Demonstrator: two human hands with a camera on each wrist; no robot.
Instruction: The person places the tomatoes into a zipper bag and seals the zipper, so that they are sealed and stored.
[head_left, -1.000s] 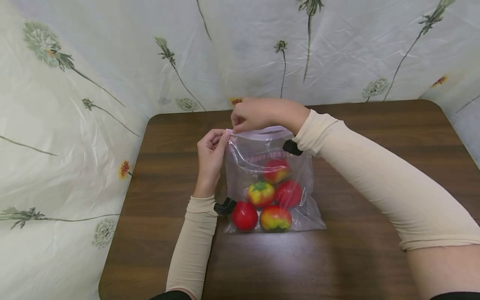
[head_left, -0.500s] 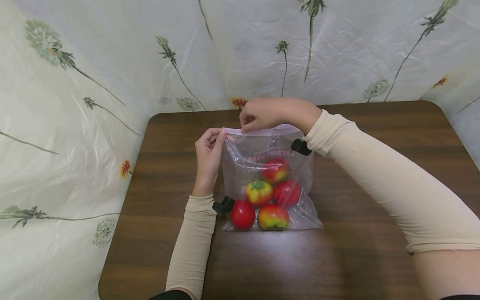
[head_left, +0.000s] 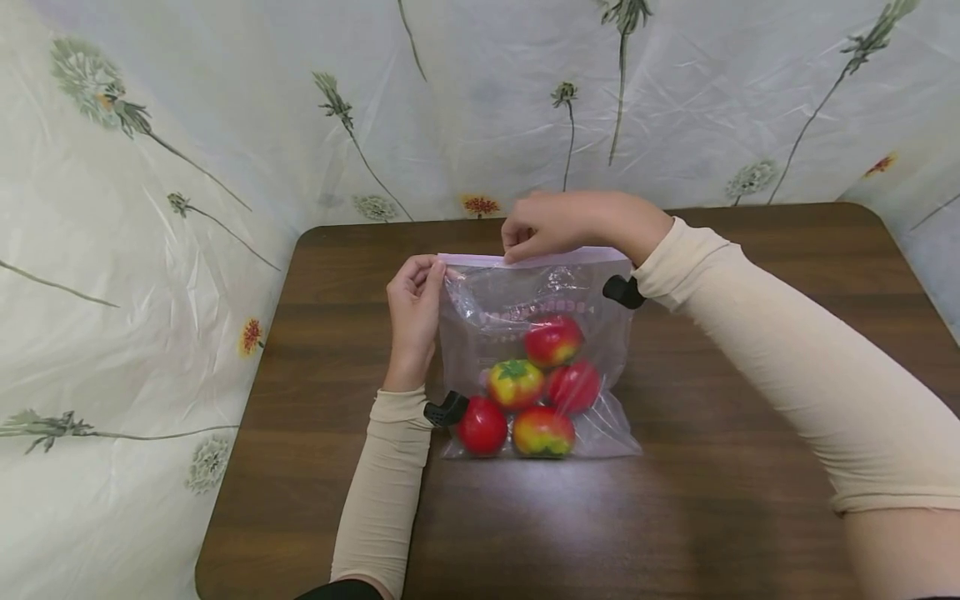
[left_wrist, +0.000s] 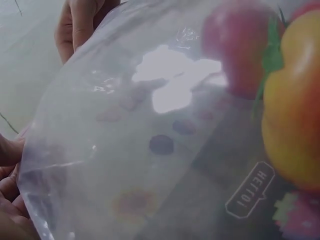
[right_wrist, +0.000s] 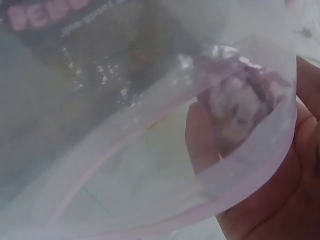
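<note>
A clear zip bag (head_left: 463,350) with a pale pink strip (head_left: 476,260) along its top stands on the table. Several red and yellow fruits (head_left: 552,340), one showing a green star-shaped calyx, are inside it. My left hand (head_left: 413,312) pinches the bag's top left corner between thumb and fingers. With curled fingers, my right hand (head_left: 576,225) pinches the strip left of its middle. In the right wrist view, the bag's mouth gapes along part of the strip, and the fingers of my right hand (right_wrist: 280,190) are partly behind the film.
The brown wooden table (head_left: 300,483) has rounded corners and meets a pale flower-printed sheet (head_left: 480,100) behind and at the left. A black wrist camera (head_left: 447,410) on my left cuff is close beside the bag's lower left. Another camera (head_left: 622,292) overlaps its right edge.
My right hand has slid to the right along the strip, away from my left hand. The left hand keeps its corner and, with the bag, has shifted slightly left.
</note>
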